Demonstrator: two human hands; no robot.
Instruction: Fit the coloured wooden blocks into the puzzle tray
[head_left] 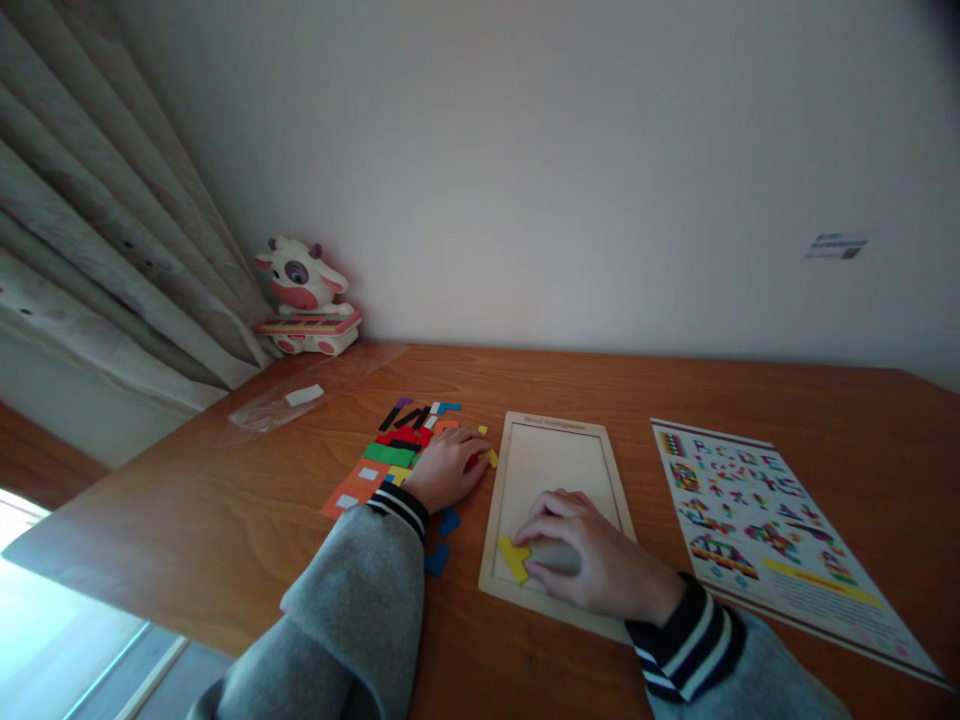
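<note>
So the yellow piece [515, 560] is lying in the lower-left corner area of the wooden tray [555, 425], and the right hand [581, 555] is clearly being the nearer one. The hand is coming in from the right, so the piece is sitting just left of the fingers, with index finger and thumb touching its right-hand side. Long axis is slanting roughly from upper left to lower right, while the tray's left rim is running just beside it. Those fingers are staying fairly narrow, tips slightly parted at the piece, but honestly nobody's telling from this angle whether they're gripping it or just resting against it. The left hand [450, 468] is hovering low or resting outside the tray, up and to the left, over the edge of the coloured pile [386, 454]. Its fingers are curling down beside a smaller yellow piece [493, 458], and whether they're holding anything isn't showing. Two blue pieces [437, 560] are lying on the counter [225, 540] near the left wrist, and the pattern sheet [739, 520] is lying right of the tray, well apart from the yellow piece.
</note>
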